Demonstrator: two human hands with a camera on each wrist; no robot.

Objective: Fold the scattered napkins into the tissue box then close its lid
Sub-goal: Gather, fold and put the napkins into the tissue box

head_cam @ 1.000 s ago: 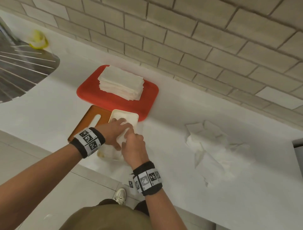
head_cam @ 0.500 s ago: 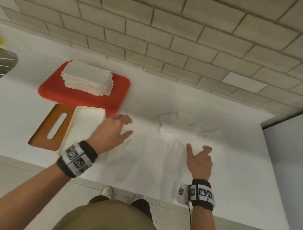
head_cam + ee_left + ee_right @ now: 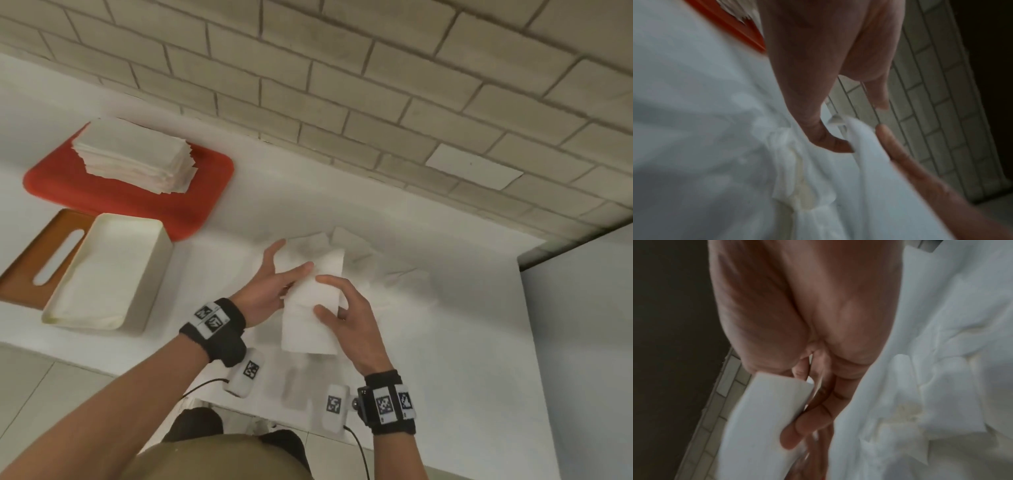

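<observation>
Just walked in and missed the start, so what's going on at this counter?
A person is folding a white napkin, held between the left hand and right hand. More loose napkins lie behind. The open tissue box already holds some; its lid lies beside it, not yet on.

Your tissue box (image 3: 102,274) sits at the table's (image 3: 462,342) front left, its lid (image 3: 30,270) flat against its left side. Behind both lies a tray (image 3: 191,202) carrying stacked napkins (image 3: 133,154). Loose napkins (image 3: 383,270) lie mid-table, near the wall.
</observation>
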